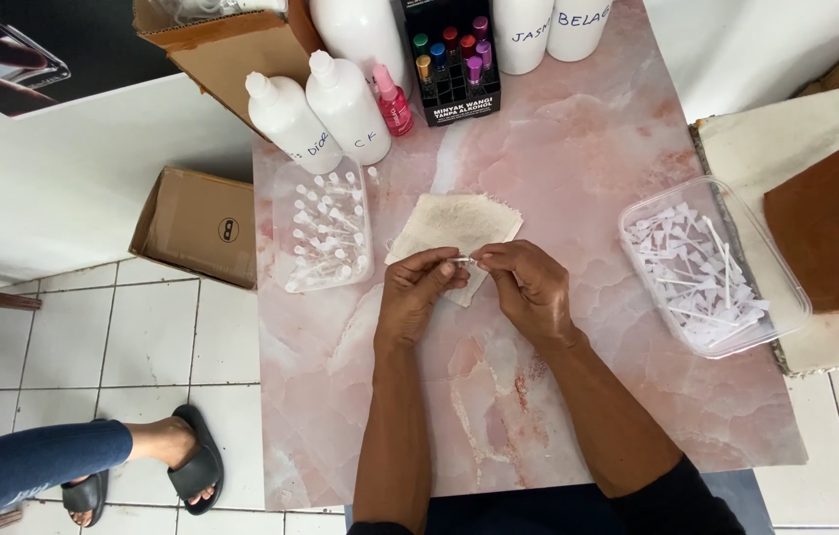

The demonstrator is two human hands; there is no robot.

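Holding a small white tube [463, 260] sideways between them, the left hand [421, 289] and right hand [530, 287] both pinch its ends above the cloth [444, 223].

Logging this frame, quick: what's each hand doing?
Left hand: closed, pinching one end of a small white sprayer part.
Right hand: closed, pinching its other end.

Single head view, straight down, close over pink table [578, 178].
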